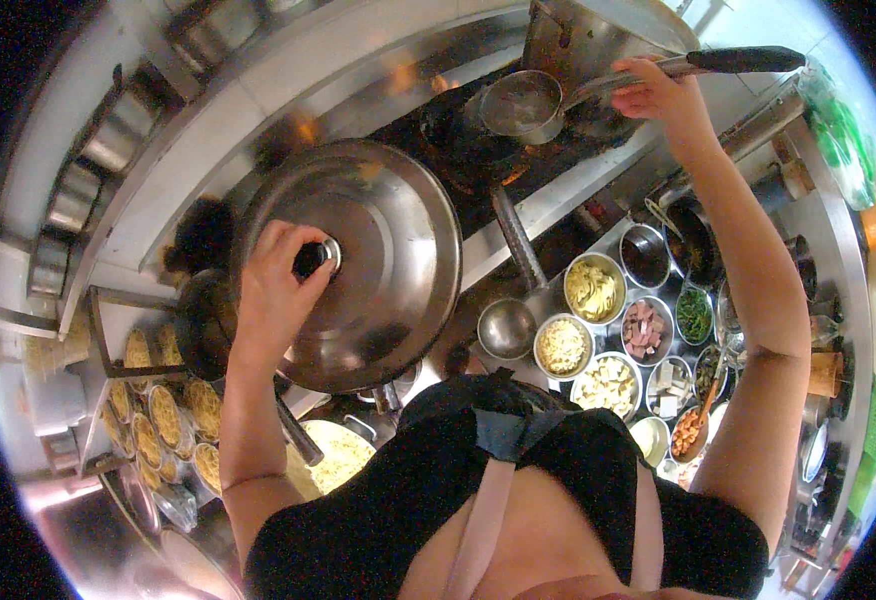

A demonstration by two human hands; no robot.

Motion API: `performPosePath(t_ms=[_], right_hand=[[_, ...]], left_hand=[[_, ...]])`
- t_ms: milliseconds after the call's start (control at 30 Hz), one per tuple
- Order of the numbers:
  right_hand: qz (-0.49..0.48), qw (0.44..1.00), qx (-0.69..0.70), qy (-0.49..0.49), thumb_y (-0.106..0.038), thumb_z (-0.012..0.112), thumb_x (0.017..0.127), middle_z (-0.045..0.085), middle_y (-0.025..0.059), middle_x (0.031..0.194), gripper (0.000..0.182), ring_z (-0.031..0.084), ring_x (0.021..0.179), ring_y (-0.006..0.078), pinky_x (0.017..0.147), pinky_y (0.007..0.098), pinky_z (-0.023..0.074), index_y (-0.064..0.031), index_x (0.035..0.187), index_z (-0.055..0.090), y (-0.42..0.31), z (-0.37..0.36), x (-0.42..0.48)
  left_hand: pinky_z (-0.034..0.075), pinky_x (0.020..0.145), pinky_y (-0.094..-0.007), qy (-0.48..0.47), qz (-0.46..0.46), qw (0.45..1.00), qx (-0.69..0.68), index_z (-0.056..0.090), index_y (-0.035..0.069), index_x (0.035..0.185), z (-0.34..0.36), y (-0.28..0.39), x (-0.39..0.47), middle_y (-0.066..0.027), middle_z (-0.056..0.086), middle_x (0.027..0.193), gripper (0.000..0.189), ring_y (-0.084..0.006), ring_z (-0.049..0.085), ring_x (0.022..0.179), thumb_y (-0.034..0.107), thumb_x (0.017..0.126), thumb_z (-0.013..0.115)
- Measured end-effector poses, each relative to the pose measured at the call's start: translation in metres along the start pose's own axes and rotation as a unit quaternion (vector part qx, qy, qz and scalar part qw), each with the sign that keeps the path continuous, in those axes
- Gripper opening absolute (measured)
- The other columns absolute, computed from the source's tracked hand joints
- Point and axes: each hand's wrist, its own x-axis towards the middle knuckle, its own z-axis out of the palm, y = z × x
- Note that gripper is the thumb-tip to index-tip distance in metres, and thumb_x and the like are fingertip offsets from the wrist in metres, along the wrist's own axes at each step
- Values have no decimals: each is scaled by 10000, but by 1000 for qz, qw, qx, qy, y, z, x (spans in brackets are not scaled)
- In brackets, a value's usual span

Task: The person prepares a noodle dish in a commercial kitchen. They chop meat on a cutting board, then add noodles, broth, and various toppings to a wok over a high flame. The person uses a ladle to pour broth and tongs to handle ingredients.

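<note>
My left hand (pixel 280 277) grips the black knob (pixel 310 262) of a large domed steel lid (pixel 400 300). The lid spans the left-middle of the stove and hides what is under it. With my right hand (pixel 651 94) I hold the metal shaft of a long-handled scoop (pixel 522 109), ahead of its black grip (pixel 745 58). Its round bowl is over the blackened burner area, beside a tall steel stockpot (pixel 610 34). What the bowl contains is unclear.
Small orange flames (pixel 516 176) show at the burner. A steel ladle (pixel 507 328) lies near a pan handle (pixel 516 232). At right stand metal containers of diced pink meat (pixel 644 330) and chopped greens (pixel 694 315). Bowls of noodles (pixel 167 416) fill the lower left.
</note>
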Motion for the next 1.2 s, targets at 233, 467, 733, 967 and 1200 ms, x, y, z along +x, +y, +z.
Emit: performPosePath(t_ms=[233,467,733,967,1200], right_hand=[[-120,987,-106,-20,-216,574,886,625,32,813,193,621,724,111,655,233,522,-62,982,640,16,30,3],[-221,922,-246,-202,-97,587,797,593,117,841,127,600,811,267,693,361,490,-54,915,607,38,37,-12],[-481,773,-382,-159,-144,590,770,556,159,991,203,553,941,332,801,402,482,-76,960,614,73,13,-56],[-122,974,-180,63,-119,571,808,597,135,1019,220,575,958,274,855,361,450,-49,1001,649,64,-49,-162],[20,913,130,387,-200,505,898,626,166,912,267,621,832,255,745,348,507,14,1041,574,115,-105,-317]], left_hand=[[462,717,-315,20,7,999,-39,585,44,933,6,2,18,-105,576,936,238,-262,579,844,66,713,673],[458,678,-302,37,-14,996,-80,579,45,941,10,22,49,-100,565,917,223,-236,574,816,37,732,656],[470,805,-287,69,192,970,-136,600,61,997,34,94,159,-69,591,954,242,-188,586,920,66,764,665],[447,884,-392,60,381,920,-75,604,64,1092,116,219,345,-174,583,1131,343,-327,570,1021,234,795,609],[466,861,-343,-25,404,913,45,589,43,1093,231,225,542,-147,644,1049,280,-261,614,979,137,832,561]])
